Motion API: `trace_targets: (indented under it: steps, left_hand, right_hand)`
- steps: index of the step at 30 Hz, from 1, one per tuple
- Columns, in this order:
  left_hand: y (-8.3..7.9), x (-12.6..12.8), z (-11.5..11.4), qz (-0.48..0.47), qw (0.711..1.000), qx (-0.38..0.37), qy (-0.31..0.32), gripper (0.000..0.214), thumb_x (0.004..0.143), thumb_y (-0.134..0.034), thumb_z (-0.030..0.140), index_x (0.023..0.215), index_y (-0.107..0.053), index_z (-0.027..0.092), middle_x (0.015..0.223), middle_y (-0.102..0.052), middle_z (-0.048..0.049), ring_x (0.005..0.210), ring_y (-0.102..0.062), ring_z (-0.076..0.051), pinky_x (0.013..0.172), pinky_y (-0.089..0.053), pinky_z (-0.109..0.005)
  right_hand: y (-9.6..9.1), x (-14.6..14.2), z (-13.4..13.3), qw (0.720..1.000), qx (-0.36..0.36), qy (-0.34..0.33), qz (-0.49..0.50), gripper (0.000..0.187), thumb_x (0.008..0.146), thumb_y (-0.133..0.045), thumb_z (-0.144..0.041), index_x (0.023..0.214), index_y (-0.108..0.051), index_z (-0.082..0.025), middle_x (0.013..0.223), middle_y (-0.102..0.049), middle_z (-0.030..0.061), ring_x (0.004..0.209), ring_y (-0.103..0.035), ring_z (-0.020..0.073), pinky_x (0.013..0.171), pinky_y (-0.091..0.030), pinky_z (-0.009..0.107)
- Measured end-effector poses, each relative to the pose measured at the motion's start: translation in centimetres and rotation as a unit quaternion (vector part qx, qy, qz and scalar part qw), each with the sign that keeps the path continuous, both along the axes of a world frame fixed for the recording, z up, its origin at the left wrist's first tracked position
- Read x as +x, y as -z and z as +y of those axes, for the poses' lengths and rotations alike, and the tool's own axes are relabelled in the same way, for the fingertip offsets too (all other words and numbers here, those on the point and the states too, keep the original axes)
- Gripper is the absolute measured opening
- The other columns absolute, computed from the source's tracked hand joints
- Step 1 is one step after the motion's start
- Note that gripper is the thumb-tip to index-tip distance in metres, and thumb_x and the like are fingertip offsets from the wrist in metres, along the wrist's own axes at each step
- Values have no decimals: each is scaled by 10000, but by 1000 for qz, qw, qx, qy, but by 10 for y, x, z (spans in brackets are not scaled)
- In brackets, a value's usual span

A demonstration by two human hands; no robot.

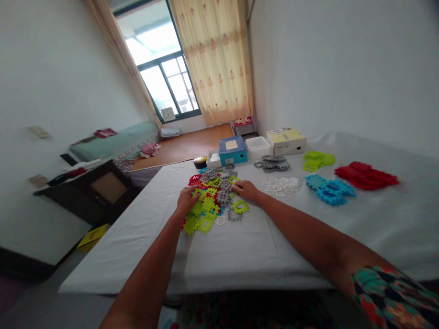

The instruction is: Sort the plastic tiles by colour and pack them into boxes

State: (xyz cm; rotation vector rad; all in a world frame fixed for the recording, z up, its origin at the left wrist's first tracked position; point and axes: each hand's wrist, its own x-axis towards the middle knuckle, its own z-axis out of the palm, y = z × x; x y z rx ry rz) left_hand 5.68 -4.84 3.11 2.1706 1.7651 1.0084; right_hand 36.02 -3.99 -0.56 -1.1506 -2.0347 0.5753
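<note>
A mixed pile of interlocking plastic building pieces [206, 205] in lime green, grey, red and blue lies on the white-covered table. My left hand [187, 199] rests at the pile's left side, its thumb and fingers slightly apart against green and red pieces. At the right side is my right hand [247, 190], with fingers bent and drawn together beside grey pieces [224, 197]; whatever is between them is too small to make out. Nearer to me lie a green ring-like piece [240, 207] and a small white frame piece [220, 220].
Sorted heaps lie to the right: grey pieces [272, 163], white frames [281, 185], green pieces [318, 160], blue pieces [331, 189] and red pieces [365, 176]. Behind stand a blue box [233, 151], a white tub [258, 147] and a yellow-and-white box [286, 140].
</note>
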Motion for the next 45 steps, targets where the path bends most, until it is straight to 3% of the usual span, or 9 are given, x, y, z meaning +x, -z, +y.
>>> trace_targets:
  steps: [5,9,17,22,29,32,36,39,45]
  left_hand:
    - [-9,-2,8,-58,998,-26,2,211,616,-693,295,798,-758,210,729,-710,-30,719,-635,-214,728,-512,-349]
    - [-15,9,6,-135,991,-1,-13,327,712,-634,336,972,-736,165,840,-731,-53,764,-648,-195,708,-514,-313]
    - [-13,80,-17,-378,923,-24,72,388,719,-673,383,1038,-689,162,888,-710,-62,742,-634,-158,632,-496,-271]
    - [-9,105,-27,-397,904,-97,124,445,691,-708,434,1036,-680,154,848,-699,-55,680,-617,-147,588,-470,-265]
    - [-13,99,-25,-402,900,-103,137,460,634,-765,422,1002,-700,152,937,-715,-71,797,-654,-184,745,-522,-317]
    - [-14,79,-17,-437,890,-75,106,429,635,-771,421,969,-713,157,931,-716,-60,839,-659,-181,796,-535,-322]
    - [-11,60,-7,-486,871,-41,60,389,593,-795,386,906,-722,167,888,-712,-38,841,-662,-170,809,-548,-319]
    - [-12,63,-10,-467,881,-51,50,389,592,-794,395,899,-722,167,881,-711,-31,830,-662,-167,790,-553,-308]
    - [-17,73,-23,-403,911,-60,61,395,619,-778,437,895,-726,159,834,-712,-30,821,-661,-171,733,-545,-267]
  right_hand:
    - [2,2,0,1000,-5,-12,0,350,891,-448,-371,800,-714,-162,631,-627,5,621,-541,134,602,-381,236]
    - [2,-3,-3,998,8,22,63,324,891,-454,-403,879,-683,-174,671,-644,9,605,-554,137,629,-436,255]
    - [-25,-33,-26,984,64,-42,158,645,737,-702,-411,1319,-489,-234,1332,-520,115,878,-624,180,677,-545,303]
    - [-41,-19,-34,996,61,-30,64,375,783,-632,-239,1155,-615,-193,1064,-664,88,742,-641,155,715,-546,316]
    - [-67,96,-9,996,44,48,54,221,773,-649,-251,980,-679,-180,888,-729,44,749,-668,154,737,-537,292]
    - [-72,196,9,971,79,225,31,221,780,-627,-246,969,-690,-152,945,-732,78,833,-679,175,789,-528,297]
    - [-66,307,18,878,47,463,-112,226,763,-590,-204,942,-709,-133,903,-740,88,800,-685,185,756,-520,284]
    - [-57,331,24,863,22,475,-169,215,744,-610,-214,915,-720,-145,876,-744,74,790,-681,188,740,-509,276]
    - [-54,307,49,865,12,443,-233,248,759,-612,-268,957,-740,-194,992,-734,66,883,-655,190,772,-474,255]
